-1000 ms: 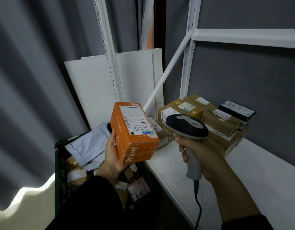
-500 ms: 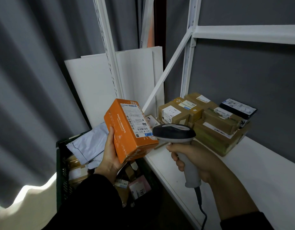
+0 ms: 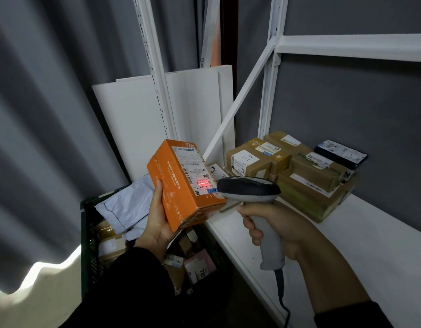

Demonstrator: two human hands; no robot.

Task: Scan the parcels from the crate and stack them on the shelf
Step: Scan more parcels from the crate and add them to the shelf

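**Scan in hand**

Shelf (image 3: 370,245) right, crate (image 3: 86,233) low left, stacked parcels (image 3: 311,183) far. Our left hand (image 3: 157,223) grasps the orange parcel (image 3: 178,192) above the crate. Our right hand (image 3: 282,230) grips the scanner (image 3: 249,189), its beam on the label. Next, we judge: shelve it squarely.

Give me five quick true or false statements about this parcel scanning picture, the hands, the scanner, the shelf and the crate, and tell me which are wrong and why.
1. The left hand holds the orange box. True.
2. The scanner lies on the shelf. False: the right hand grips its handle.
3. A red line glows on the orange box's label. True.
4. The shelf holds no parcels. False: brown parcels are stacked in its back corner, with a black parcel on top.
5. The crate is empty. False: it holds a grey mailer bag and other parcels.
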